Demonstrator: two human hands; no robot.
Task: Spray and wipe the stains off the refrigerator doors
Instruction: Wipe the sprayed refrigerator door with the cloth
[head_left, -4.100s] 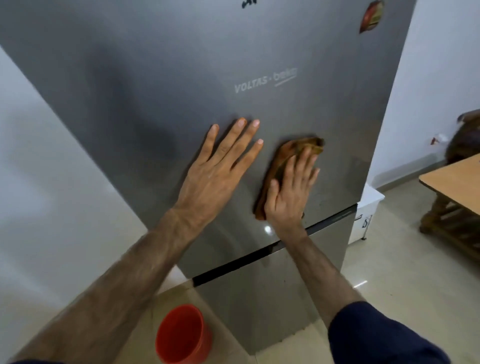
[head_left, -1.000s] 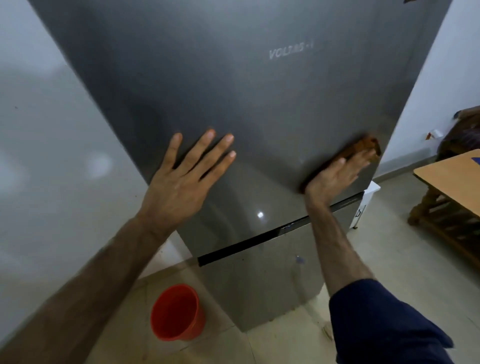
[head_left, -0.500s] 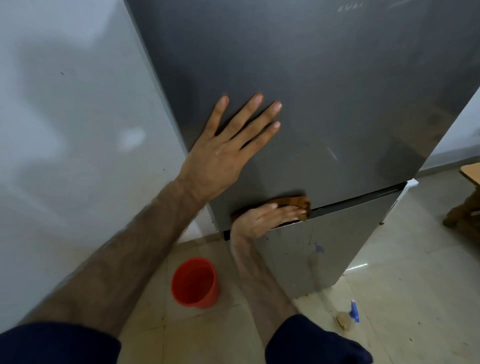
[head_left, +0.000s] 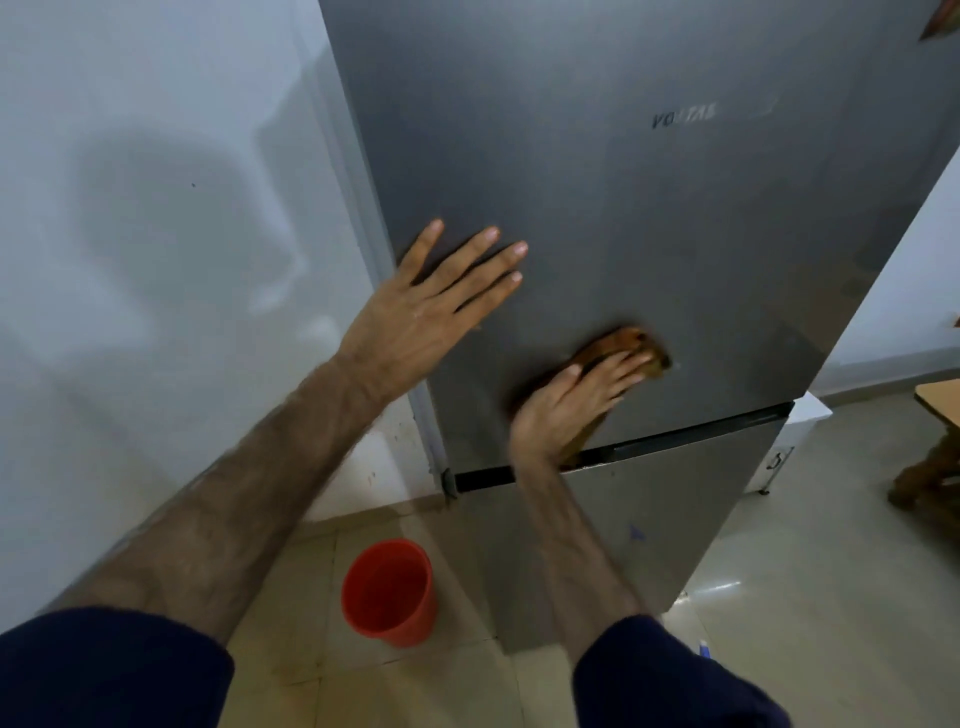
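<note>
Cloth swept back toward the door's middle

The right hand (head_left: 566, 410) has slid the brown cloth (head_left: 631, 345) up from the upper door (head_left: 649, 218)'s bottom edge, rightward.

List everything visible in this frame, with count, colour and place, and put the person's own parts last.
Refrigerator: one, grey, centre, two doors.
Cloth: one, brown, on upper door.
Bucket: one, orange-red, on floor left of fridge.
Magnet: one, reddish, top right of door, partly cut off.
Wooden table: one, brown, right edge.
White box: one, behind fridge at right.
Left hand: flat on upper door.
Right hand: presses the cloth, blurred.
</note>
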